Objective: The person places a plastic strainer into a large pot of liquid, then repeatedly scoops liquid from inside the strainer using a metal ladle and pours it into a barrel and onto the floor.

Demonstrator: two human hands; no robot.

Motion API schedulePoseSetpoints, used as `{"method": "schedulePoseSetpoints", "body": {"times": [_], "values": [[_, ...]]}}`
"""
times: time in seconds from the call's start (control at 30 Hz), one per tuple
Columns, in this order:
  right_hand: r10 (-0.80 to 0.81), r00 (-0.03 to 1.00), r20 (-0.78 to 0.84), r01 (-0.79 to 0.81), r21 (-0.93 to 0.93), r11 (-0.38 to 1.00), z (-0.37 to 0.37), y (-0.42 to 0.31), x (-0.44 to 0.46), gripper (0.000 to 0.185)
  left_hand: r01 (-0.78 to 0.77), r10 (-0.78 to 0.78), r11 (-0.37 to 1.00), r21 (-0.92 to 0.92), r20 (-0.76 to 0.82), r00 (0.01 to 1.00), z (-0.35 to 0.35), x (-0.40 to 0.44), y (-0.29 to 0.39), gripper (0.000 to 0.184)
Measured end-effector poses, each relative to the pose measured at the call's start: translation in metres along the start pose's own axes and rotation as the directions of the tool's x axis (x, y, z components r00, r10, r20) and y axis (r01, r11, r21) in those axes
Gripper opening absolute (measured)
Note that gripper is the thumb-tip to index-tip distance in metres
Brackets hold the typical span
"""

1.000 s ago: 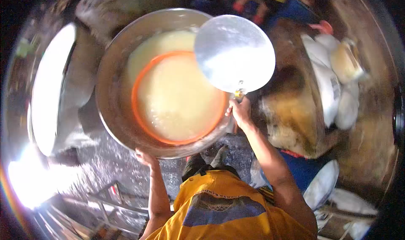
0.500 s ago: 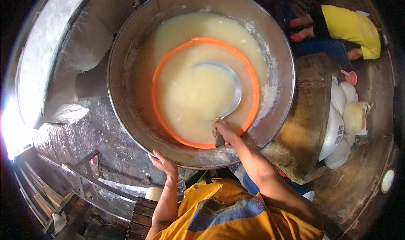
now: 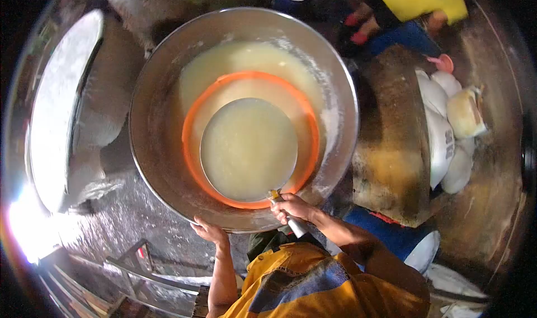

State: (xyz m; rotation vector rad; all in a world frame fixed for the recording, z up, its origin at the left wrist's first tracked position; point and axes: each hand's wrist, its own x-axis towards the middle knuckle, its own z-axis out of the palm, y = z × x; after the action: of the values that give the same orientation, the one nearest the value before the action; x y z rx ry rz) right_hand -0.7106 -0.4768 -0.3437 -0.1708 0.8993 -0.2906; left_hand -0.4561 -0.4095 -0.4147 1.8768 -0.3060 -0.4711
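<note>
A wide steel vat (image 3: 159, 172) holds cloudy, pale yellow liquid (image 3: 193, 75). In it sits an orange ring (image 3: 309, 108), which looks like the rim of a round basket or sieve whose body is hidden by the liquid. Over the ring is a large round metal ladle (image 3: 249, 150), full of the same liquid. My right hand (image 3: 292, 207) is closed around the ladle's handle at the near side of the vat. At the near left, my left hand (image 3: 210, 230) grips the vat's rim, the fingertips partly hidden.
Right of the vat stands a large brown-stained block or tank (image 3: 391, 145), with white sacks (image 3: 442, 133) and a pink dipper (image 3: 442, 62) beyond. A person in a yellow shirt (image 3: 419, 2) bends at the upper right. A blue barrel (image 3: 386, 237) lies near my right arm. Metal framing (image 3: 145, 270) stands lower left.
The ladle has come up from within the liquid toward me, its whole rim now showing. My right hand has moved nearer my body with the handle. My left hand stays at the rim.
</note>
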Motion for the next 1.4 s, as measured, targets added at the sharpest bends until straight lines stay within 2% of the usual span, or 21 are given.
{"method": "schedulePoseSetpoints", "body": {"times": [0.07, 0.17, 0.2, 0.23, 0.3, 0.37, 0.43, 0.47, 0.57, 0.63, 0.67, 0.73, 0.77, 0.87, 0.97, 1.07, 1.17, 1.23, 1.3, 1.37, 1.4], "values": [[-0.064, 0.998, 0.018, 0.063, 0.065, 0.996, 0.000, 0.007, -0.042, 0.005, -0.024, 0.028, 0.997, 0.077, -0.054, 0.998, -0.001, 0.006, -0.010, 0.055], [-0.188, 0.982, 0.013, 0.184, 0.147, 0.972, -0.026, 0.037, -0.106, 0.005, -0.005, 0.007, 0.989, 0.147, -0.014, 1.000, -0.007, 0.014, -0.019, 0.053], [-0.242, 0.970, -0.003, 0.239, 0.146, 0.960, -0.037, 0.051, -0.131, 0.006, -0.291, 0.289, 0.788, 0.542, 0.091, 0.953, -0.015, 0.030, -0.052, 0.049], [-0.319, 0.947, -0.034, 0.321, 0.111, 0.941, -0.049, 0.064, -0.153, 0.006, -0.516, 0.505, 0.370, 0.773, 0.299, 0.810, -0.020, 0.053, -0.085, 0.047], [-0.461, 0.878, -0.130, 0.469, 0.043, 0.882, -0.077, 0.104, -0.195, 0.007, -0.343, 0.468, 0.104, 0.934, 0.258, 0.845, -0.011, 0.076, -0.096, 0.046], [-0.507, 0.823, -0.255, 0.543, 0.093, 0.835, -0.107, 0.145, -0.239, 0.013, -0.309, 0.583, -0.056, 0.950, 0.282, 0.762, -0.002, 0.106, -0.112, 0.049], [-0.598, 0.717, -0.358, 0.665, 0.093, 0.741, -0.148, 0.194, -0.272, 0.016, -0.270, 0.429, 0.130, 0.954, 0.191, 0.883, 0.006, 0.108, -0.093, 0.060], [-0.571, 0.697, -0.434, 0.658, 0.067, 0.750, -0.175, 0.224, -0.285, 0.022, -0.237, 0.345, 0.147, 0.960, 0.175, 0.922, 0.011, 0.106, -0.082, 0.060], [-0.683, 0.439, -0.584, 0.727, -0.216, 0.652, -0.217, 0.295, -0.342, 0.026, -0.270, 0.243, 0.046, 0.962, 0.251, 0.937, 0.031, 0.069, -0.050, 0.061], [-0.696, 0.381, -0.609, 0.751, -0.236, 0.617, -0.252, 0.341, -0.363, 0.020, -0.296, 0.215, 0.016, 0.955, 0.286, 0.934, 0.037, 0.054, -0.042, 0.062], [-0.815, 0.276, -0.509, 0.705, -0.469, 0.532, -0.284, 0.367, -0.373, 0.016, -0.313, 0.211, 0.004, 0.950, 0.305, 0.929, 0.039, 0.049, -0.038, 0.062], [-0.827, 0.161, -0.538, 0.907, -0.249, 0.339, -0.315, 0.402, -0.391, 0.008, -0.338, 0.198, -0.021, 0.941, 0.335, 0.921, 0.041, 0.041, -0.032, 0.062], [-0.715, 0.213, -0.666, 0.974, 0.202, 0.102, -0.277, 0.382, -0.420, 0.006, -0.352, 0.193, -0.027, 0.935, 0.351, 0.916, 0.041, 0.040, -0.033, 0.063], [-0.765, 0.122, -0.632, 0.938, 0.325, -0.120, -0.355, 0.421, -0.430, 0.009, -0.370, 0.180, -0.057, 0.927, 0.374, 0.910, 0.045, 0.031, -0.026, 0.064], [-0.767, 0.023, -0.641, 0.709, 0.552, -0.440, -0.315, 0.369, -0.474, 0.014, -0.378, 0.177, -0.079, 0.923, 0.386, 0.905, 0.044, 0.031, -0.021, 0.064], [-0.933, -0.089, -0.350, 0.578, 0.744, -0.334, -0.287, 0.308, -0.493, 0.016, -0.371, 0.161, -0.099, 0.923, 0.382, 0.910, 0.042, 0.034, -0.017, 0.065], [-0.868, 0.064, -0.493, 0.843, 0.492, -0.218, -0.242, 0.243, -0.477, 0.007, -0.354, 0.148, -0.115, 0.928, 0.369, 0.918, 0.032, 0.045, -0.018, 0.066], [-0.868, 0.195, -0.456, 0.967, 0.235, 0.094, -0.204, 0.188, -0.445, 0.009, -0.340, 0.137, -0.122, 0.933, 0.355, 0.925, 0.024, 0.057, -0.023, 0.067], [-0.786, 0.320, -0.529, 0.942, 0.091, 0.322, -0.158, 0.127, -0.395, 0.011, -0.328, 0.144, -0.136, 0.935, 0.346, 0.927, 0.013, 0.072, -0.034, 0.067], [-0.771, 0.411, -0.487, 0.898, 0.071, 0.434, -0.113, 0.066, -0.337, 0.009, -0.334, 0.194, -0.165, 0.928, 0.362, 0.912, 0.000, 0.091, -0.056, 0.068], [-0.781, 0.438, -0.445, 0.879, 0.027, 0.477, -0.097, 0.039, -0.302, 0.010, -0.369, 0.289, -0.181, 0.911, 0.408, 0.866, -0.004, 0.077, -0.051, 0.069]]}}
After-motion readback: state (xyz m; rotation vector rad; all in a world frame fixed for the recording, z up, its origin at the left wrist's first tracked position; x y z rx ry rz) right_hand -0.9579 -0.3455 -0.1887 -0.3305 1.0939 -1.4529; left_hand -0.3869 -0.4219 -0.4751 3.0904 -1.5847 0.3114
